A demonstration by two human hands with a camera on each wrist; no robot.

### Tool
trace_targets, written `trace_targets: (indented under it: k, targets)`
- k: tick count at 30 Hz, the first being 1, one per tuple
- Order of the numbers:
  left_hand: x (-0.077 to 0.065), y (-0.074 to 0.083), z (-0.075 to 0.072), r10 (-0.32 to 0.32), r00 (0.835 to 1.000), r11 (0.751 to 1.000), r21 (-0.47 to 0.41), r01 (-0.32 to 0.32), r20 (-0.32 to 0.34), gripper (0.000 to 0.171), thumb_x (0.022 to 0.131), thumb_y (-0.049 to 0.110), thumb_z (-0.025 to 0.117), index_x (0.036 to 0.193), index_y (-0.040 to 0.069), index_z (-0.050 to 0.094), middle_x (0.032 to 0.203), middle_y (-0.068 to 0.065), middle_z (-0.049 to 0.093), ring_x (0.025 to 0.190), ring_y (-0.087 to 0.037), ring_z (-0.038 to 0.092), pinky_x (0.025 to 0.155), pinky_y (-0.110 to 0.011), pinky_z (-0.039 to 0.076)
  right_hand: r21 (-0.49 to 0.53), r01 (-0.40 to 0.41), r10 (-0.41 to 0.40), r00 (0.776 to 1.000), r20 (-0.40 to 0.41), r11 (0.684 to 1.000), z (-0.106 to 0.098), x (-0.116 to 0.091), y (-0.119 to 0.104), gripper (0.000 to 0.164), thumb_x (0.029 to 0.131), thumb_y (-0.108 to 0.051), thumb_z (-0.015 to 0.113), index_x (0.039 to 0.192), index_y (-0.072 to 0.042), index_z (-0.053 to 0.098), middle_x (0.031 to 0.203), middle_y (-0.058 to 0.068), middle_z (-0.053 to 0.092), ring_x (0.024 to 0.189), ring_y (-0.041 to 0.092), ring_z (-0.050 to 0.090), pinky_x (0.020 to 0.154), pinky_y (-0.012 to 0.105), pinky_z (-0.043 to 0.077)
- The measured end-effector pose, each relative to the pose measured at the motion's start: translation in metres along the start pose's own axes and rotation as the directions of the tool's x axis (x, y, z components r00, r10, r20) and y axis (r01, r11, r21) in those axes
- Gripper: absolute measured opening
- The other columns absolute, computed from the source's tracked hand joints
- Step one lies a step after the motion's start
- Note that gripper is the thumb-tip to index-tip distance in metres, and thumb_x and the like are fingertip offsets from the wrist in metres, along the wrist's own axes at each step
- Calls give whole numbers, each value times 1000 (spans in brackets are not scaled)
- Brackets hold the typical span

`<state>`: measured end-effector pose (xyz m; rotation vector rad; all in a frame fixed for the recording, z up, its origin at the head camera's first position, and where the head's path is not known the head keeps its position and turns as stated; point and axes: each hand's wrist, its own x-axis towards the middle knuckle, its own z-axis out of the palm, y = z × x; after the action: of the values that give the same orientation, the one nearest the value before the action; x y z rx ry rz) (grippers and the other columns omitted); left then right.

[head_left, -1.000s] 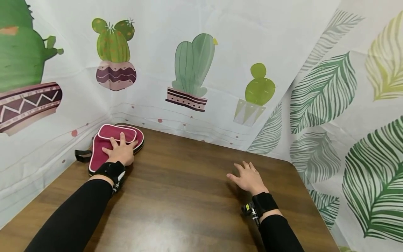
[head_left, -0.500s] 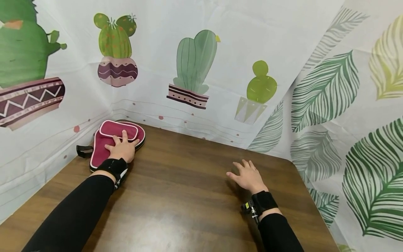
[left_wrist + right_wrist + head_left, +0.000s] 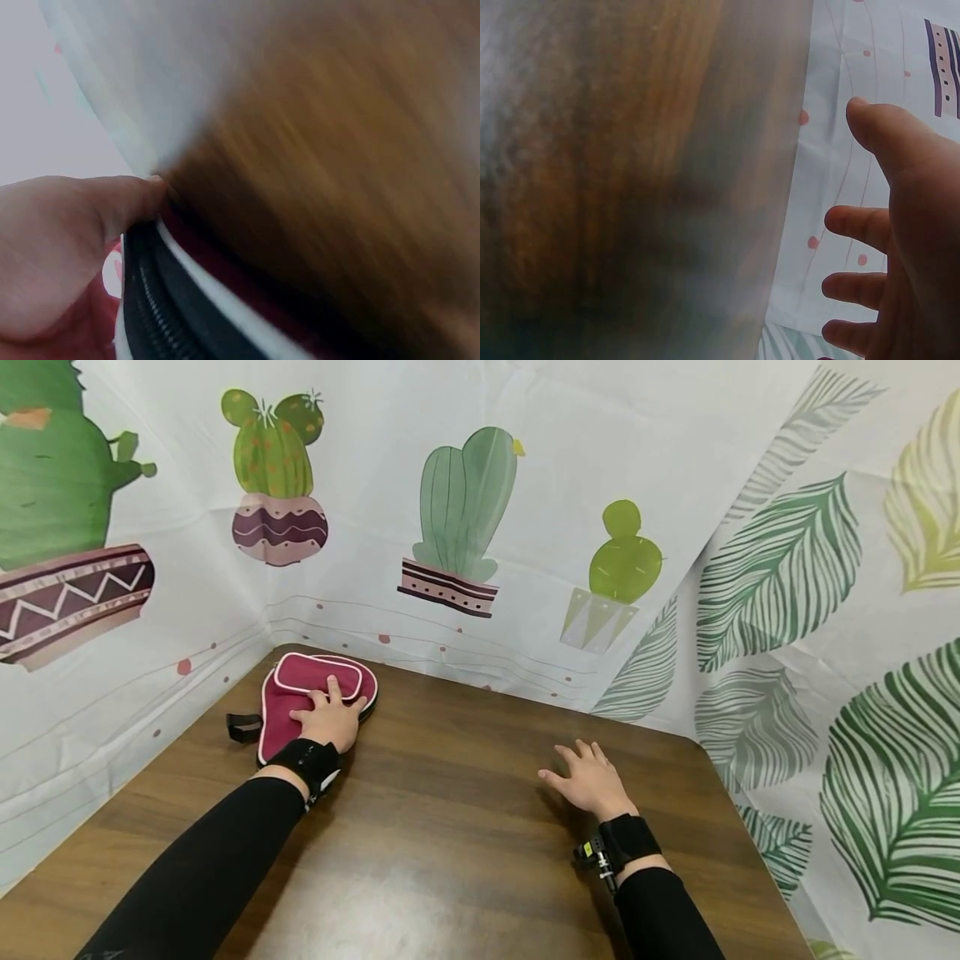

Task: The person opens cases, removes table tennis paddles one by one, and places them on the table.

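A crimson, paddle-shaped zip case with white piping, a raised front pocket and a black strap loop lies on the table at the back left. My left hand rests on it with fingers spread over the fabric and pocket. In the left wrist view, the thumb lies over the case's edge, above its black zipper. Off to the right, my right hand hovers over the tabletop holding nothing, its fingers apart and loosely extended; the right wrist view shows this hand too.
The brown wooden table meets a white cactus-print cloth along its back and left. A leaf-print cloth hangs along the right edge. Both wrists wear black straps with small devices.
The case has slid to the right along the table, away from the left cloth, with my left hand moving on it. My right hand has stayed in place.
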<state>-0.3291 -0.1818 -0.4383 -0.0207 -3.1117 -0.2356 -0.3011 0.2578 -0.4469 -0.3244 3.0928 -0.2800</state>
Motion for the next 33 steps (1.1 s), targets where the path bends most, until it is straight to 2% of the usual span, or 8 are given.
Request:
trace_targets:
  k: [4, 6, 8, 10, 13, 19, 22, 33]
  targets:
    - [2, 9, -3, -10, 992, 1000, 1, 10, 128, 54, 97, 21, 44, 149, 15, 32, 150, -37, -9, 128, -65, 4, 83, -83, 21, -1, 17, -17, 1000, -3, 1000, 3, -1, 1, 77, 86, -70, 44, 145, -20, 41, 153, 20, 25, 141, 46, 13, 107, 64, 17]
    - [4, 7, -10, 0, 982, 1000, -22, 4, 190, 59, 96, 31, 47, 150, 16, 29, 150, -35, -11, 130, -62, 2, 84, -82, 23, 2, 16, -16, 1000, -1, 1000, 3, -1, 2, 78, 86, -71, 45, 145, -21, 40, 153, 20, 25, 141, 45, 12, 108, 63, 16]
    - [6, 1, -17, 39, 975, 998, -49, -29, 218, 61, 96, 38, 47, 150, 16, 29, 150, -35, -9, 130, -61, 6, 87, -80, 24, 3, 19, -19, 1000, 1, 1000, 2, -2, 4, 79, 85, -71, 46, 145, -20, 40, 152, 21, 26, 141, 46, 12, 108, 64, 16]
    - [7, -10, -24, 87, 974, 994, -88, -70, 211, 63, 96, 41, 48, 150, 16, 29, 151, -36, -3, 130, -60, 10, 90, -78, 24, 2, 19, -19, 1000, 3, 1000, 2, -3, 5, 80, 85, -71, 47, 145, -19, 40, 152, 22, 26, 141, 46, 12, 108, 63, 17]
    - [8, -28, -31, 149, 976, 984, -121, -131, 157, 65, 95, 38, 51, 150, 13, 28, 149, -37, 5, 127, -62, 14, 93, -77, 22, -4, 16, -16, 1000, 3, 1000, 2, -3, 8, 80, 84, -70, 49, 146, -19, 40, 151, 22, 27, 141, 45, 13, 108, 62, 17]
    - [6, -52, -29, 127, 984, 983, -151, -108, 126, 78, 93, 35, 56, 150, 0, 16, 149, -38, -1, 131, -61, 3, 97, -76, 17, -4, 19, -19, 1000, 1, 1000, 4, -3, 11, 81, 85, -68, 50, 147, -17, 38, 151, 22, 28, 140, 46, 15, 106, 64, 20]
    - [6, -56, -26, 136, 985, 981, -151, -119, 110, 79, 92, 36, 56, 149, -3, 16, 148, -39, -1, 131, -61, 3, 98, -75, 15, 4, 21, -21, 1000, -4, 1000, 3, -2, 10, 83, 85, -69, 50, 148, -16, 35, 151, 23, 28, 140, 47, 15, 105, 66, 21]
    - [6, -50, -16, 195, 979, 976, -107, -188, 63, 67, 92, 39, 55, 147, 8, 32, 147, -41, 8, 126, -64, 16, 95, -75, 22, -1, 15, -15, 1000, -5, 1000, 6, -5, 10, 89, 83, -71, 49, 150, -15, 29, 150, 23, 30, 139, 47, 17, 106, 64, 20]
